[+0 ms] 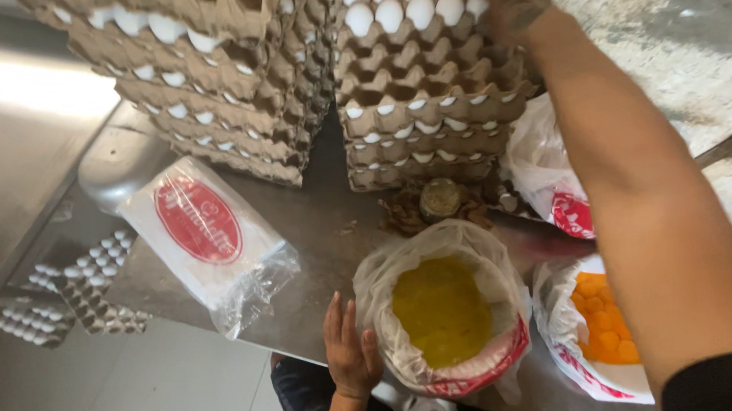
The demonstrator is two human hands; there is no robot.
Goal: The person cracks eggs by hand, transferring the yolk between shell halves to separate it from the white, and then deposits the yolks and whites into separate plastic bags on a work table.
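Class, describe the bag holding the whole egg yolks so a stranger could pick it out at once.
Start at the stacked egg trays on the metal table. Nearest the camera sit two lined bags. The yolk bag is the rightmost, under the right forearm, holding round orange yolks, not yellow liquid.

Flat clear plastic bag pack (207, 240), white with red oval label (198, 219), lies left on the surface (316, 225). Two white bags with red print: one right of the cartons (551, 177), one front right (590, 336).

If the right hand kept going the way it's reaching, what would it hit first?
Most likely the white eggs on the top tray of the nearer stack. The right hand is already at that tray's edge, though blur hides whether it touches.
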